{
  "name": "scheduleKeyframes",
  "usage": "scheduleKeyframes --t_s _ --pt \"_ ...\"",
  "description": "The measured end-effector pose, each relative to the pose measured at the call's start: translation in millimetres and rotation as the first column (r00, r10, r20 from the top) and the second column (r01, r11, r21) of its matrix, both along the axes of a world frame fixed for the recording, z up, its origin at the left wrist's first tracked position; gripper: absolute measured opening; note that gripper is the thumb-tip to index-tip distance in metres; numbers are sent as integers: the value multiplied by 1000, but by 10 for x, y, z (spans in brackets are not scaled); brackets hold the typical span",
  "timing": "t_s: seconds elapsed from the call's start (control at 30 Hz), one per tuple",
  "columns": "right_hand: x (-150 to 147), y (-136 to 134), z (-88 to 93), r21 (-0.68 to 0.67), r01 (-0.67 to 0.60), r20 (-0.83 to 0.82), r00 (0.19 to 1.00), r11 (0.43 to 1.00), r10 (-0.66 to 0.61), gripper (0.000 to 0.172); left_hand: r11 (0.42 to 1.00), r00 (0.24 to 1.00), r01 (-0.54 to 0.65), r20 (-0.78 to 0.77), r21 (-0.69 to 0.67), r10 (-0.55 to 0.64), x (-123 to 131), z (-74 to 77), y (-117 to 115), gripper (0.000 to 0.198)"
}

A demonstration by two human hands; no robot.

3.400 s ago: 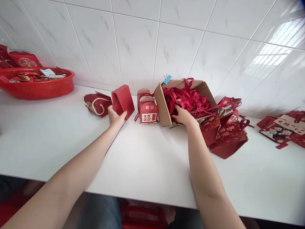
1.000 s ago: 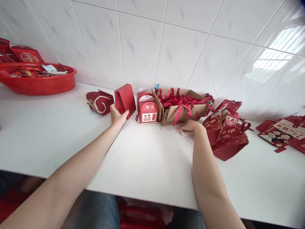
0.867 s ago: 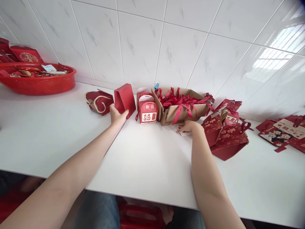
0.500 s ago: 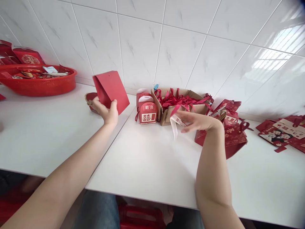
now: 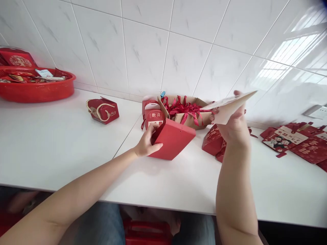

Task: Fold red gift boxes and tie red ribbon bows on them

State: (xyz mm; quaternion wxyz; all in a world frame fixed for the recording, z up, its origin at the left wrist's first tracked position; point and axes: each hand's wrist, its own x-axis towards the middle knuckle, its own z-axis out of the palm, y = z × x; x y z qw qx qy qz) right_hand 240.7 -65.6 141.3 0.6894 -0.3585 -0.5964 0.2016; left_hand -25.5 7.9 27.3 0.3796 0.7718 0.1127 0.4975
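Note:
My left hand grips a plain red gift box by its left side, tilted over the table in front of the cardboard box. In the raised fingers of my right hand is a cream folded card, its printed side mostly turned away. Red ribbons fill the cardboard box, and some hang over its front edge. Behind my left hand, small red candy boxes stand partly hidden. Below my right hand sit red boxes, partly covered by my forearm.
A red gift box with rope handles rests on the left part of the white table. Farther left is a red plastic basket with wrapped sweets. Flat red bags lie at the right. A tiled wall runs behind.
My left hand has carried the plain red box rightward, away from the rope-handled box, which now shows fully. My right hand has lifted the cream card up and to the right.

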Motion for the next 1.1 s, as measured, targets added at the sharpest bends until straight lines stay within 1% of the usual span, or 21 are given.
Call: scheduleKeyframes --t_s 0.03,0.07,0.1,0.17,0.27,0.37,0.43,0.47,0.53,0.57,0.6,0.7,0.73,0.83,0.9,0.97,1.03,1.1 --pt "-8 15 -85 -33 -53 -58 997 998 51 75 1000 999 30 -23 -4 -30 5 -11 -12 45" --pt "-22 30 -184 -54 -83 -119 990 995 76 73 999 999 41 -33 -7 -41 8 -10 -22 46" --pt "-41 41 -289 -70 -114 -190 977 991 99 69 999 999 32 -31 -11 -33 9 2 -36 47" --pt "-90 45 -498 -58 -148 -359 926 987 117 60 999 1000 -23 0 -29 23 15 58 -82 48" --pt "-162 -2 -722 2 -115 -575 812 993 95 44 989 991 -109 68 -100 116 28 171 -184 40" --pt "-215 -83 -786 21 -103 -664 742 994 91 38 969 976 -181 88 -169 197 43 249 -263 29" --pt "-250 -132 -768 31 -124 -675 730 992 112 38 958 971 -202 88 -202 223 53 263 -283 31" --pt "-272 -151 -754 33 -137 -671 731 990 123 37 956 970 -199 99 -215 224 59 261 -285 35" --pt "-332 -180 -731 25 -148 -649 750 989 128 39 954 965 -190 134 -230 225 69 249 -278 47" --pt "-371 -191 -727 17 -143 -631 766 990 122 41 954 961 -199 143 -226 235 74 240 -271 49" --pt "-415 -201 -729 10 -134 -608 786 991 113 43 952 958 -221 137 -212 253 77 231 -262 46" --pt "-565 -234 -761 15 -85 -494 865 996 81 47 940 945 -301 82 -162 317 80 206 -232 26" --pt "-613 -246 -779 28 -58 -432 900 998 64 47 937 944 -308 68 -164 322 80 200 -224 23" --pt "-735 -275 -847 88 41 -199 980 995 -22 45 946 958 -266 57 -186 281 80 192 -217 23" --pt "-791 -282 -898 126 95 -56 994 987 -89 46 953 956 -276 68 -127 285 82 198 -228 21" --pt "-829 -277 -946 122 139 52 988 983 -146 50 956 953 -287 86 -56 291 85 207 -246 16" --pt "-856 -268 -982 87 190 123 972 978 -199 54 966 962 -255 91 -47 259 91 213 -267 15" --pt "-871 -262 -1000 49 241 167 955 969 -246 54 973 971 -219 79 -73 225 98 210 -286 17"
